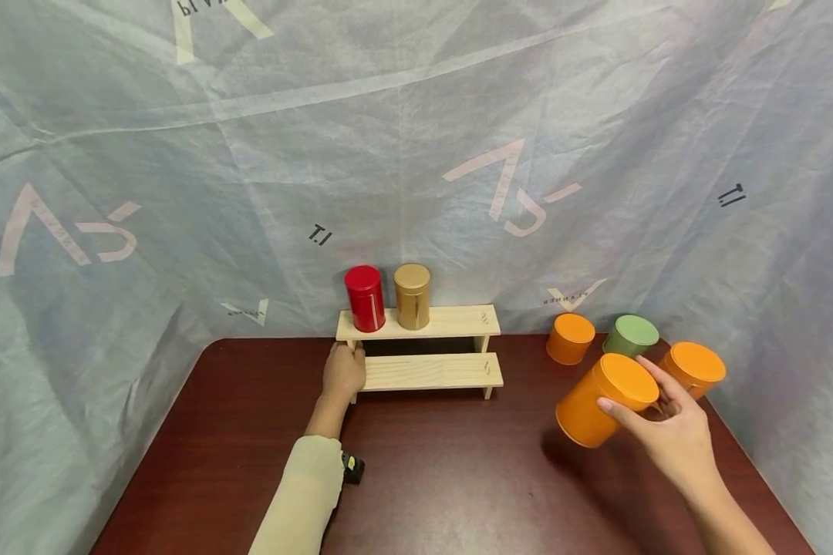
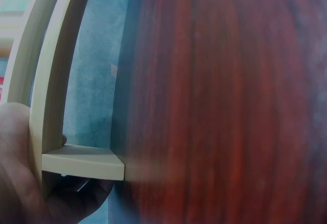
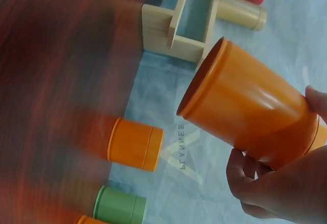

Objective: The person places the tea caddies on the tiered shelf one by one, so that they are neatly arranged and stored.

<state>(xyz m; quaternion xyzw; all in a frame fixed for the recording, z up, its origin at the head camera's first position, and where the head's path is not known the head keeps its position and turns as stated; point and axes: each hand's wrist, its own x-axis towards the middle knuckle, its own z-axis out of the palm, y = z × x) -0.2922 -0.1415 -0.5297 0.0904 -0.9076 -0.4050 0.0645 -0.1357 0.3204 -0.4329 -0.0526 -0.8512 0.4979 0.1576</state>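
Note:
My right hand [image 1: 680, 439] pinches a tall orange canister [image 1: 597, 405] near its lid, tilted and lifted above the table; in the right wrist view its base [image 3: 245, 106] points toward the shelf. My left hand [image 1: 343, 371] grips the left end of a two-tier wooden shelf [image 1: 426, 371]; in the left wrist view its fingers curl round the wooden side support [image 2: 84, 163]. On the shelf's upper tier stand a red canister [image 1: 365, 301] at the left and a gold canister [image 1: 413, 297] beside it. Nothing stands on the lower tier.
At the table's back right stand a short orange canister [image 1: 571, 339], a green one [image 1: 630, 335] and another orange one [image 1: 694, 366], partly behind my right hand. A grey printed cloth [image 1: 403, 154] hangs behind the dark red table [image 1: 444, 462]. A small black object [image 1: 352, 468] is beside my left sleeve.

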